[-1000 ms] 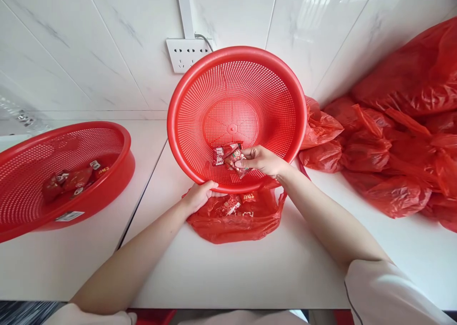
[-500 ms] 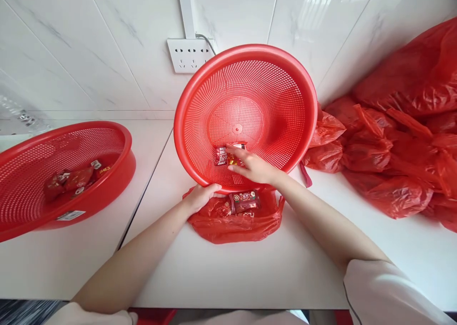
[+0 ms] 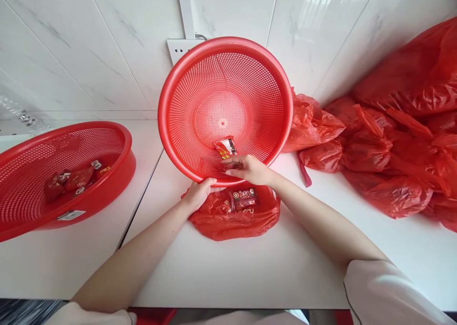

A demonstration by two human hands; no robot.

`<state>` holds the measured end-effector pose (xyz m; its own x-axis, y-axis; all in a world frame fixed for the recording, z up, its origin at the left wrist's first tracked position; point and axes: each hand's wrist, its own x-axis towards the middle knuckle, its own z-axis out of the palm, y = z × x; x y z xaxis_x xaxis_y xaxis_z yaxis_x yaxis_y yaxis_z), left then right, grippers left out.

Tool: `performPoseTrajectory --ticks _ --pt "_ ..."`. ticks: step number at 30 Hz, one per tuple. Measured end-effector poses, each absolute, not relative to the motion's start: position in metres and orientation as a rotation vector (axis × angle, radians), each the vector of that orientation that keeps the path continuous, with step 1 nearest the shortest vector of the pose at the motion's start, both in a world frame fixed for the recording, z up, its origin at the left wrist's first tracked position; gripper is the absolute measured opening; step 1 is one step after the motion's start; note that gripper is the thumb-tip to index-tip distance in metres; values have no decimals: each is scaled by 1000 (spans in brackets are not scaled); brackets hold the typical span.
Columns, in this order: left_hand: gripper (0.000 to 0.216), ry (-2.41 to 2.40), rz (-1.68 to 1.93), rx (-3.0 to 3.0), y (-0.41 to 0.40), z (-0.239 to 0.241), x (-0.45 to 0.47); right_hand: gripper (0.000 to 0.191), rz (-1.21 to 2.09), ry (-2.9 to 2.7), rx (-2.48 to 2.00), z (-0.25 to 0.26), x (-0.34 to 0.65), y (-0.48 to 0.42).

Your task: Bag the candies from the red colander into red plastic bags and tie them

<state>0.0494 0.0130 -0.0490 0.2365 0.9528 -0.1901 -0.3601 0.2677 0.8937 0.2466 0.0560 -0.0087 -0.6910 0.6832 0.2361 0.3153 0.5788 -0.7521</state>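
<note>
A red perforated plastic basket (image 3: 224,70) is tilted toward me, its near rim over the open mouth of a red plastic bag (image 3: 233,227). My left hand (image 3: 200,194) grips that rim at the lower left, thumb on top, and touches the edge of the bag. Inside the basket's lower wall, my right hand (image 3: 248,169) has its fingers curled together; what they hold, if anything, is hidden. Just above those fingers lies a small red, white and gold wrapped packet (image 3: 226,147). Within the bag a dark red printed packet (image 3: 244,198) shows among others.
To the left stands another red basket (image 3: 121,172) with several wrapped packets inside. Filled red plastic bags (image 3: 371,153) are heaped at the right along the tiled wall. A socket panel (image 3: 176,48) is partly behind the tilted basket. Everything stands on a white table (image 3: 228,277).
The tilted basket has shifted left and slightly up. My right hand has moved down toward the near rim, its fingers curling. A small red-and-white packet no longer shows beside the remaining one.
</note>
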Motion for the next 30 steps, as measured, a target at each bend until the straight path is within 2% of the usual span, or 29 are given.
performPoseTrajectory --ticks 2,7,11,16,19,25,28,30 --pt "39 871 1103 824 16 -48 49 42 1157 -2056 -878 -8 248 60" --pt "28 841 1076 817 20 -48 44 42 1572 -1623 -858 -5 254 67" --pt "28 858 1059 822 20 -50 43 40 1654 -1631 -824 -1 258 66" --pt "32 876 1083 814 19 -52 45 26 1636 -1867 -706 8 253 52" --pt "30 874 1040 812 17 -52 44 24 1434 -2111 -702 13 250 45" --pt "32 885 1003 888 15 -51 41 23 737 -2269 -877 5 254 54" --pt "30 843 975 917 15 -54 41 47 405 -2294 -996 -8 255 60" --pt "29 827 974 908 15 -55 41 64 361 -2390 -1038 -14 255 61"
